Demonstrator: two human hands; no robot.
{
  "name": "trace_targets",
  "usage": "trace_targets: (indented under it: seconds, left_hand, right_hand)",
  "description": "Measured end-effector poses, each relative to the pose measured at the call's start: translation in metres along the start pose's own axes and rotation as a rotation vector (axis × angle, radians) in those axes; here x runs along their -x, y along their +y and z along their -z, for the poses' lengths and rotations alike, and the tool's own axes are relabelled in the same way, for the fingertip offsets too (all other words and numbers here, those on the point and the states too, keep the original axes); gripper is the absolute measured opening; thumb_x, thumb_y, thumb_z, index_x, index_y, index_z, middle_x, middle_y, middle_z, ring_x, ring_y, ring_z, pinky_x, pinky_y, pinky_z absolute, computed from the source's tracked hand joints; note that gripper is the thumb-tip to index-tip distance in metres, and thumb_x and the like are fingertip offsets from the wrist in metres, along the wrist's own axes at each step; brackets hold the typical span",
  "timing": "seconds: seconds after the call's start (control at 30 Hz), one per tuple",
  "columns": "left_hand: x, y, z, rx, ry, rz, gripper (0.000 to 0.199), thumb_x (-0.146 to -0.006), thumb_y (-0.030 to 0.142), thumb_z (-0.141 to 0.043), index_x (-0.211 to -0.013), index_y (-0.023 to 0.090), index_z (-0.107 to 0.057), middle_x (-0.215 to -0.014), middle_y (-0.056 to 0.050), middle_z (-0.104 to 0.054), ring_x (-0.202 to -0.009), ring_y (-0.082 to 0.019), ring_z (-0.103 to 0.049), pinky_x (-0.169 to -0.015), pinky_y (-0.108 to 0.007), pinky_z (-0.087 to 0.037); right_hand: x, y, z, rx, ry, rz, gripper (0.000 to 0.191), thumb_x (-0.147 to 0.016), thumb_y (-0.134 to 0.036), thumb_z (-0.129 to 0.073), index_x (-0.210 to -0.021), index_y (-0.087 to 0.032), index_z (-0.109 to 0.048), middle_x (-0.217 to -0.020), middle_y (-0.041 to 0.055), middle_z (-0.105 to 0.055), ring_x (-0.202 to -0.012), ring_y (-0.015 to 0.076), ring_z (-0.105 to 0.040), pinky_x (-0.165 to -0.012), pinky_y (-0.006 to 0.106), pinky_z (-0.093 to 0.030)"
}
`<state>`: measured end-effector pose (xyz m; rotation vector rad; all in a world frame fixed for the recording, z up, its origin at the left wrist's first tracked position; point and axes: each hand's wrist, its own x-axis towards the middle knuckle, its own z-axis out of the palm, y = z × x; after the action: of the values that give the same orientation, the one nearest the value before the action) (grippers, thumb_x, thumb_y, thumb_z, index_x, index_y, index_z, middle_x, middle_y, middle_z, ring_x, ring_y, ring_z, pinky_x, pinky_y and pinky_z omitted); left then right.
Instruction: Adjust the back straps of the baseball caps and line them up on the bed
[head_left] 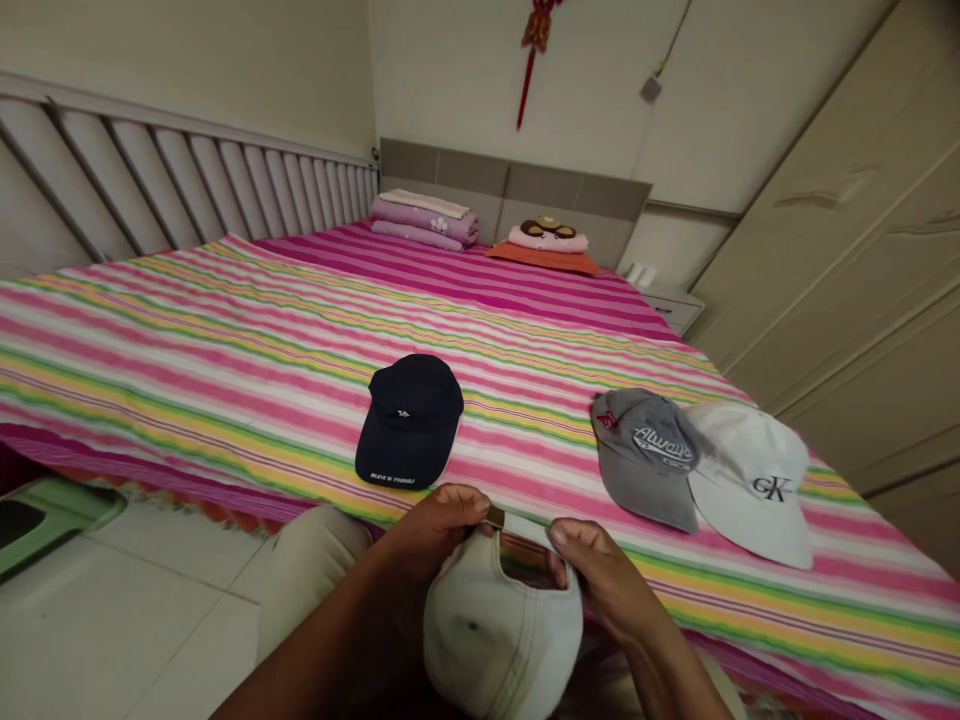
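At the far left I recorded a green plastic article (75,515), cut off by the frame edge, so I could not confirm its type. It stood on the tiled floor (187,640), beside the bed with its striped bedspread (225,350). Next came a trousered knee (315,575), then a navy baseball cap (411,420), lying brim toward the camera, "BELIEVE IN YOURSELF" on the brim.

The left hand (442,515) reached in from the lower left, forearm slanting upward, thumb and forefinger pinching the back strap (529,528) at its brass-toned buckle (496,516). I found its other fingers hidden behind the cap.

Between the hands, close to the body at the bed's near edge, was the off-white baseball cap (487,630), rear opening uppermost. The bottom edge cut off its lower part, and I could not see its brim.

The right hand (592,560) angled in from the lower right, thumb pressing the strap's other end; some fingertips showed through the opening, the rest were obscured.

Further right, a grey baseball cap (645,460) overlapped a white "CK" cap (757,480), hiding part of its left side.
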<state>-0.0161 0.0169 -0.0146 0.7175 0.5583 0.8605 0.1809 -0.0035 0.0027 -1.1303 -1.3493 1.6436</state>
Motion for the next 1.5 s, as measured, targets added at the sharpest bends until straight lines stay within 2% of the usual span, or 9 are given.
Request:
trace_targets:
  seconds: [0.23,0.4,0.63,0.73,0.9,1.13,1.23,1.4,1.5]
  left_hand:
    - [-0.002,-0.005,0.003,-0.014,0.118,-0.027,0.020,-0.059,0.027,-0.071,-0.054,0.010,-0.061,-0.056,-0.002,-0.059,-0.049,-0.008,-0.049,-0.051,-0.021,-0.034]
    - [0.000,-0.003,-0.005,0.011,0.129,0.002,0.021,-0.057,0.028,-0.071,-0.054,0.012,-0.059,-0.053,-0.001,-0.058,-0.047,-0.008,-0.049,-0.047,-0.020,-0.033]
    - [0.001,-0.003,-0.013,-0.027,0.077,-0.028,0.020,-0.060,0.029,-0.067,-0.053,0.013,-0.057,-0.045,0.003,-0.051,-0.037,-0.005,-0.039,-0.041,-0.019,-0.028]
    - [-0.001,-0.006,-0.013,-0.038,0.071,-0.029,0.022,-0.059,0.030,-0.067,-0.052,0.013,-0.056,-0.047,0.001,-0.052,-0.039,-0.006,-0.041,-0.041,-0.019,-0.027]
    - [-0.002,-0.011,-0.014,-0.043,0.131,0.000,0.021,-0.051,0.028,-0.071,-0.054,0.012,-0.058,-0.049,0.000,-0.054,-0.042,-0.007,-0.043,-0.042,-0.020,-0.027]
    - [0.000,-0.011,-0.020,-0.037,0.074,-0.034,0.021,-0.055,0.030,-0.068,-0.055,0.010,-0.061,-0.052,-0.003,-0.057,-0.049,-0.010,-0.048,-0.050,-0.022,-0.033]
    - [0.001,-0.010,-0.020,-0.009,0.089,-0.026,0.019,-0.053,0.028,-0.069,-0.055,0.010,-0.062,-0.053,-0.003,-0.059,-0.051,-0.011,-0.050,-0.052,-0.023,-0.034]
    - [0.000,-0.012,-0.016,-0.040,0.186,0.002,0.018,-0.049,0.024,-0.070,-0.056,0.012,-0.059,-0.047,0.000,-0.054,-0.042,-0.007,-0.043,-0.045,-0.021,-0.028]
    - [-0.001,-0.013,-0.015,-0.058,0.141,-0.010,0.019,-0.052,0.024,-0.069,-0.062,0.013,-0.057,-0.048,0.002,-0.052,-0.042,-0.006,-0.041,-0.043,-0.019,-0.026]
  right_hand:
    - [-0.001,0.007,0.001,-0.025,0.081,-0.023,0.046,-0.077,-0.051,-0.048,-0.051,-0.014,-0.051,-0.045,-0.0024,-0.045,-0.043,0.0088,-0.035,-0.046,0.023,-0.025]
    - [-0.001,0.007,0.003,0.019,0.025,0.016,0.044,-0.081,-0.049,-0.044,-0.052,-0.016,-0.045,-0.046,-0.0041,-0.040,-0.043,0.0079,-0.031,-0.046,0.023,-0.023]
    - [-0.003,0.002,-0.002,0.099,0.034,0.022,0.033,-0.066,-0.046,-0.063,-0.073,-0.016,-0.052,-0.051,-0.0063,-0.042,-0.044,0.0066,-0.034,-0.043,0.020,-0.026]
    - [-0.003,-0.001,-0.006,0.123,0.034,0.013,0.032,-0.067,-0.045,-0.063,-0.065,-0.015,-0.051,-0.049,-0.0067,-0.040,-0.042,0.0054,-0.032,-0.041,0.020,-0.024]
    - [-0.004,-0.007,-0.014,0.095,0.058,0.001,0.031,-0.066,-0.041,-0.064,-0.059,-0.015,-0.049,-0.043,-0.0083,-0.037,-0.038,0.0042,-0.027,-0.038,0.020,-0.019]
    - [-0.005,-0.007,-0.019,0.014,0.030,-0.015,0.028,-0.065,-0.038,-0.064,-0.057,-0.015,-0.050,-0.039,-0.0081,-0.039,-0.036,0.0046,-0.027,-0.039,0.021,-0.017]
    - [-0.005,-0.007,-0.019,-0.006,0.031,-0.024,0.027,-0.064,-0.037,-0.065,-0.057,-0.015,-0.050,-0.039,-0.0082,-0.039,-0.035,0.0046,-0.027,-0.039,0.021,-0.017]
    - [-0.005,-0.008,-0.016,0.023,0.023,-0.035,0.029,-0.066,-0.039,-0.063,-0.056,-0.015,-0.049,-0.039,-0.0084,-0.038,-0.036,0.0040,-0.024,-0.040,0.022,-0.015]
    - [-0.005,-0.009,-0.016,0.040,0.045,-0.023,0.029,-0.063,-0.036,-0.066,-0.054,-0.015,-0.048,-0.042,-0.0090,-0.035,-0.039,0.0036,-0.021,-0.041,0.022,-0.013]
